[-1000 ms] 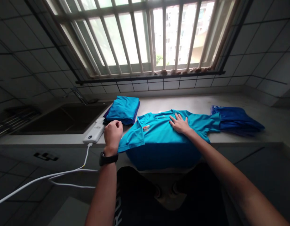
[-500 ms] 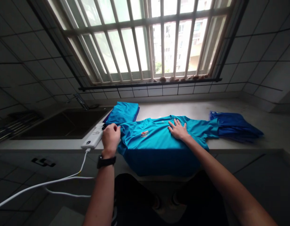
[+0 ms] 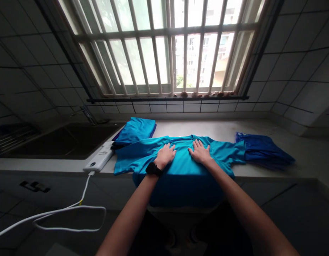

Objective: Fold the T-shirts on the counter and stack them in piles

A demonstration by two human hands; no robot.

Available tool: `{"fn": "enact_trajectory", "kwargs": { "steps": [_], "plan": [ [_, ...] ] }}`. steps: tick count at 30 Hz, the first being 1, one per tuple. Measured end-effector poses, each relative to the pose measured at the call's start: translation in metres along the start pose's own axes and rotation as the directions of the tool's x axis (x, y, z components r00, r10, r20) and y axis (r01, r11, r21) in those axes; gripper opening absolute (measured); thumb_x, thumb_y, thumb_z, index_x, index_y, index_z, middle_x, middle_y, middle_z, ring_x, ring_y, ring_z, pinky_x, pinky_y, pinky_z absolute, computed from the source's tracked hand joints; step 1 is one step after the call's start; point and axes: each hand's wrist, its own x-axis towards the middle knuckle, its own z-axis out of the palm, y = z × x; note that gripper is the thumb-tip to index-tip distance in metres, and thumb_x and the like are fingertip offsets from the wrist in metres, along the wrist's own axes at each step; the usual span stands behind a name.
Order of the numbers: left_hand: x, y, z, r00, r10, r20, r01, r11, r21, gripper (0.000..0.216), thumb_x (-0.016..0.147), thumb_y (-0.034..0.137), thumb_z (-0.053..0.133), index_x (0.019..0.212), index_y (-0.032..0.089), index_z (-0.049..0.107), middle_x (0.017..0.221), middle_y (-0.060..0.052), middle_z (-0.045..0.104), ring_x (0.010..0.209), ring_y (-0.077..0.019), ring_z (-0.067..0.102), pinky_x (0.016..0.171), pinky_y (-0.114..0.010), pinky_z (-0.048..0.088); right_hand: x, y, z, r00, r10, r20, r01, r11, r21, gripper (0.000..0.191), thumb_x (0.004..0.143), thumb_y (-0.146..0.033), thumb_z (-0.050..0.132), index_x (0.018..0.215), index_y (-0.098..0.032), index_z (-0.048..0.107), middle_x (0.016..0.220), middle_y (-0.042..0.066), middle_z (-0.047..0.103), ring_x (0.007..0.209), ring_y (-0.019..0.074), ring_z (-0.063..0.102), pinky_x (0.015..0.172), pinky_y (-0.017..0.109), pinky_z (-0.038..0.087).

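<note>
Left hand (image 3: 165,155), right hand (image 3: 199,153): palms down, fingers spread, arms extended.

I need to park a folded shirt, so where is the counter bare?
Bare counter runs behind the spread T-shirt, between the folded stack and the dark blue pile. More lies right of that pile. Crowded: the left, with the white corded device and sink; the left hand and right hand rest flat on the shirt.

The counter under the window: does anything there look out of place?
A white device lies beside the sink, its cable drooping in a loop toward the floor. The turquoise T-shirt, under the left hand and right hand, hangs over the counter's front edge.
</note>
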Motion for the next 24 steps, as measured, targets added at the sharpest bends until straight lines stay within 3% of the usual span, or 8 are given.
{"fn": "enact_trajectory", "kwargs": {
  "steps": [5, 9, 15, 19, 21, 24],
  "plan": [
    [0.032, -0.017, 0.010, 0.999, -0.042, 0.016, 0.041, 0.999, 0.017, 0.050, 0.106, 0.033, 0.044, 0.154, 0.020, 0.053, 0.162, -0.016, 0.050, 0.148, -0.0282, 0.050, 0.119, -0.039, 0.043, 0.017, 0.002, -0.003, 1.000, 0.022, 0.013, -0.022, 1.000, -0.005, 0.074, 0.107, -0.053, 0.015, 0.170, -0.013, 0.017, 0.178, 0.010, 0.003, 0.165, 0.0274, 0.005, 0.127, 0.069, 0.014],
    [0.041, -0.026, 0.018, 0.998, -0.025, -0.054, 0.025, 1.000, 0.007, 0.054, 0.106, 0.037, 0.039, 0.156, 0.021, 0.050, 0.166, -0.014, 0.046, 0.151, -0.0293, 0.046, 0.121, -0.044, 0.040, 0.032, 0.009, -0.007, 1.000, -0.017, 0.002, 0.017, 1.000, 0.008, 0.071, 0.108, -0.052, 0.016, 0.170, -0.019, 0.022, 0.178, 0.008, 0.007, 0.165, 0.0276, 0.007, 0.127, 0.068, 0.013],
    [0.046, -0.031, 0.028, 0.980, 0.043, -0.193, -0.047, 0.999, -0.014, 0.056, 0.100, 0.036, 0.047, 0.152, 0.016, 0.055, 0.164, -0.017, 0.047, 0.153, -0.0303, 0.042, 0.124, -0.044, 0.036, 0.035, 0.015, -0.007, 0.985, 0.047, -0.167, -0.038, 0.998, 0.057, 0.066, 0.109, -0.050, 0.019, 0.166, -0.022, 0.036, 0.177, 0.008, 0.020, 0.164, 0.0287, 0.014, 0.129, 0.063, 0.013],
    [0.046, -0.029, 0.025, 0.992, -0.070, -0.104, 0.064, 0.996, -0.061, 0.059, 0.103, 0.042, 0.041, 0.156, 0.020, 0.051, 0.167, -0.015, 0.043, 0.155, -0.0320, 0.038, 0.123, -0.051, 0.036, 0.035, 0.014, -0.012, 0.996, -0.044, -0.080, 0.057, 0.984, 0.169, 0.064, 0.109, -0.056, 0.023, 0.163, -0.026, 0.041, 0.176, 0.005, 0.026, 0.163, 0.0284, 0.019, 0.129, 0.062, 0.013],
    [0.045, -0.028, 0.022, 0.993, -0.097, -0.060, 0.093, 0.993, -0.067, 0.061, 0.104, 0.044, 0.039, 0.159, 0.021, 0.047, 0.170, -0.014, 0.039, 0.158, -0.0313, 0.033, 0.125, -0.053, 0.033, 0.032, 0.018, -0.019, 0.990, -0.064, -0.124, 0.096, 0.957, 0.275, 0.057, 0.111, -0.047, 0.022, 0.159, -0.026, 0.047, 0.172, 0.005, 0.036, 0.159, 0.0247, 0.029, 0.130, 0.055, 0.020],
    [0.043, -0.025, 0.018, 0.993, -0.111, -0.031, 0.109, 0.992, -0.070, 0.062, 0.105, 0.045, 0.037, 0.161, 0.021, 0.044, 0.172, -0.012, 0.034, 0.160, -0.0298, 0.029, 0.127, -0.052, 0.030, 0.020, 0.039, -0.035, 0.958, 0.092, -0.271, 0.010, 0.935, 0.355, 0.051, 0.108, -0.030, 0.030, 0.151, -0.018, 0.053, 0.159, 0.013, 0.053, 0.147, 0.0234, 0.047, 0.123, 0.038, 0.034]
  ]
}}
